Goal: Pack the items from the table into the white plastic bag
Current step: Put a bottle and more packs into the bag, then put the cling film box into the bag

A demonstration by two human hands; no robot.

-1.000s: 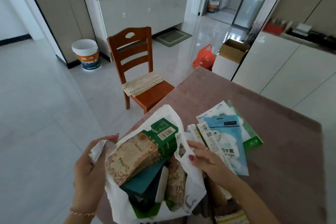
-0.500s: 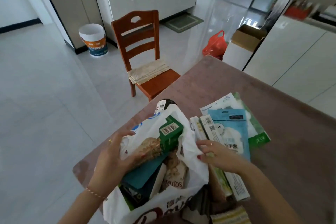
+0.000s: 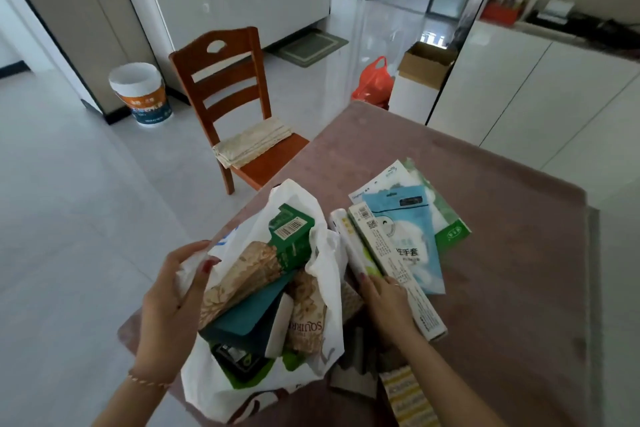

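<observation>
The white plastic bag [image 3: 325, 350] lies open on the near left corner of the brown table [image 3: 502, 288]. Inside it are a green box [image 3: 291, 236], a tan patterned pack [image 3: 249, 274], a teal pack [image 3: 249, 315] and a squirrel-brand pouch [image 3: 308, 319]. My left hand [image 3: 173, 302] grips the bag's left handle and holds it up. My right hand [image 3: 384, 302] lies on the long white boxes [image 3: 391, 263] just right of the bag, fingers around the narrow one [image 3: 346, 243]. Beside them are a blue glove pouch [image 3: 412, 236] and a green-and-white pack [image 3: 446, 232].
A yellow striped item [image 3: 408, 395] and darker packs [image 3: 356, 367] lie near the table's front edge. A wooden chair [image 3: 235, 104] with a folded cloth stands beyond the table's left corner. On the floor are a paint bucket [image 3: 142, 94], an orange bag [image 3: 375, 83] and a cardboard box [image 3: 426, 62].
My left hand moved off the packed items to the bag's left handle and pulled it outward. My right hand let go of the bag's right edge and settled on the long boxes.
</observation>
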